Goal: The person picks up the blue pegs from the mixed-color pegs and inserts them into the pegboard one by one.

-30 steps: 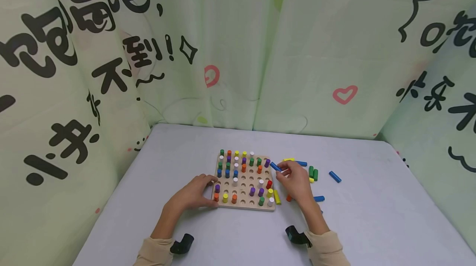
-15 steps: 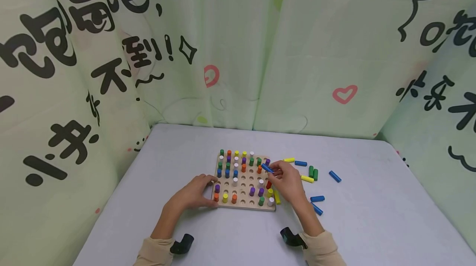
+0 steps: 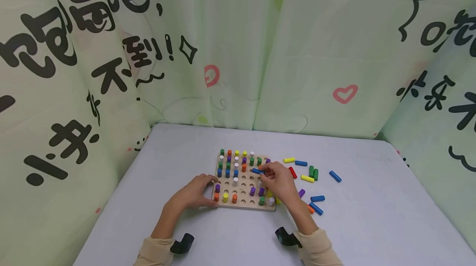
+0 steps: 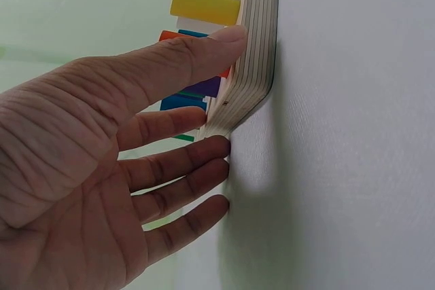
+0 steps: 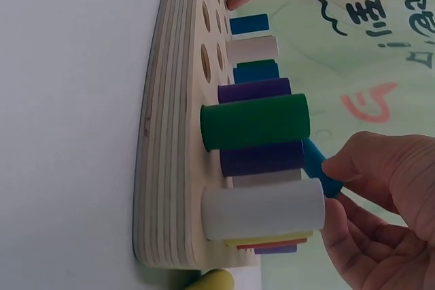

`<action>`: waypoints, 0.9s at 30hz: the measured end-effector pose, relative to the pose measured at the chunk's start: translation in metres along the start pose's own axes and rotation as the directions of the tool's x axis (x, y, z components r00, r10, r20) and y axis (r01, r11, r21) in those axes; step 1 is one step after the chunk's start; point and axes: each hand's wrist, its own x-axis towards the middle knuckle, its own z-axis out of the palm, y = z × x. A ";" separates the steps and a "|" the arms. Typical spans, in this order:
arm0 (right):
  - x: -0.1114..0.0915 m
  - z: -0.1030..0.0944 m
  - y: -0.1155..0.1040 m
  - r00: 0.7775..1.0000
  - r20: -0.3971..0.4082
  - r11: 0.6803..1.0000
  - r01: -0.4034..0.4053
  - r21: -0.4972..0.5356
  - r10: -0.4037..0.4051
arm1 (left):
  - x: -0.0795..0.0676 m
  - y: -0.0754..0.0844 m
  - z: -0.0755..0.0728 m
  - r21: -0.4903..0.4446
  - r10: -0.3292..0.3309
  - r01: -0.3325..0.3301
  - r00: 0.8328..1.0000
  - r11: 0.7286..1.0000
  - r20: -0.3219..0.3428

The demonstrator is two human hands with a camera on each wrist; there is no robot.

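Observation:
A wooden pegboard [image 3: 245, 207] with rows of holes lies on the table, many of them filled with upright coloured pegs. My left hand [image 3: 193, 193] rests at its left edge. In the left wrist view the thumb touches the layered rim [image 4: 262, 32], while the other fingers stretch out loosely beside the corner. Over the board's right half, my right hand [image 3: 279, 181] pinches a blue peg [image 3: 257, 171] between thumb and fingers. That blue peg [image 5: 322, 171] is tilted and partly hidden behind standing pegs in the right wrist view.
Loose pegs lie right of the board, among them a red peg [image 3: 293, 172], a yellow peg [image 3: 307, 179], two green pegs [image 3: 315, 174] and several blue ones. One blue peg [image 3: 335, 176] lies farthest right. A printed curtain [image 3: 297, 51] hangs behind the table.
My right hand has carried the blue peg leftward from the board's right edge to above its holes, uncovering loose pegs at the right. The left hand stays put.

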 end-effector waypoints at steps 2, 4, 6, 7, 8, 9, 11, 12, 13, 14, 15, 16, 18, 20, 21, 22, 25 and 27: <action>0.000 0.002 -0.001 1.000 0.004 1.000 0.005 -0.003 -0.005 | 0.000 0.000 0.000 -0.002 0.003 -0.003 1.000 1.000 0.000; 0.000 0.004 -0.002 1.000 0.007 1.000 0.017 -0.003 -0.017 | -0.001 -0.001 0.000 -0.004 0.003 -0.003 1.000 1.000 -0.001; 0.000 0.006 -0.003 0.999 0.009 0.999 0.034 -0.006 -0.034 | -0.001 -0.001 0.000 -0.001 0.007 -0.007 1.000 1.000 -0.002; 0.001 0.006 -0.003 0.999 0.011 0.999 0.036 -0.003 -0.036 | -0.001 -0.001 0.000 0.001 0.008 -0.008 1.000 1.000 -0.002; 0.001 0.007 -0.003 0.999 0.012 0.999 0.042 -0.002 -0.042 | -0.001 -0.001 0.000 -0.002 0.005 -0.005 1.000 1.000 -0.002; 0.001 0.008 -0.003 0.999 0.013 0.999 0.046 0.000 -0.046 | -0.001 -0.001 0.000 0.000 0.007 -0.007 1.000 1.000 -0.002; 0.002 0.010 -0.003 0.999 0.015 0.999 0.051 0.009 -0.051 | -0.001 -0.001 0.000 0.003 0.010 -0.010 1.000 1.000 -0.003; 0.002 0.011 -0.003 0.999 0.018 0.999 0.051 0.016 -0.051 | 0.000 -0.001 0.000 0.004 0.011 -0.011 1.000 1.000 -0.002; 0.002 0.011 -0.003 0.998 0.021 0.998 0.051 0.021 -0.052 | 0.000 -0.001 0.000 0.004 0.011 -0.011 1.000 1.000 -0.002; 0.002 0.012 -0.003 0.998 0.022 0.998 0.055 0.023 -0.056 | 0.000 -0.001 0.000 0.004 0.012 -0.012 1.000 1.000 -0.003; 0.002 0.013 -0.003 0.998 0.025 0.998 0.054 0.025 -0.055 | 0.000 -0.001 0.000 0.004 0.013 -0.013 1.000 1.000 -0.003; 0.003 0.014 -0.003 0.998 0.027 0.998 0.053 0.024 -0.054 | 0.000 -0.001 0.000 0.005 0.013 -0.013 1.000 1.000 -0.002; 0.003 0.015 -0.004 0.998 0.035 0.999 0.050 0.014 -0.051 | 0.001 0.000 0.000 0.002 0.010 -0.010 1.000 1.000 -0.001; 0.003 0.016 -0.005 0.998 0.040 0.999 0.045 -0.001 -0.045 | 0.001 0.000 0.000 0.001 0.009 -0.009 1.000 1.000 0.000; 0.004 0.016 -0.005 0.998 0.045 0.999 0.044 -0.008 -0.043 | 0.001 0.000 0.000 0.003 0.011 -0.011 1.000 1.000 0.001; 0.004 0.017 -0.006 0.998 0.048 0.999 0.045 -0.018 -0.044 | 0.001 0.000 0.000 0.003 0.010 -0.010 1.000 1.000 0.001; 0.005 0.018 -0.008 0.996 0.059 0.998 0.061 -0.026 -0.059 | 0.001 0.000 0.000 0.003 0.005 -0.005 1.000 1.000 0.000; 0.006 0.018 -0.010 0.995 0.065 0.997 0.074 -0.022 -0.073 | 0.001 0.000 0.000 0.008 0.005 -0.005 1.000 1.000 0.000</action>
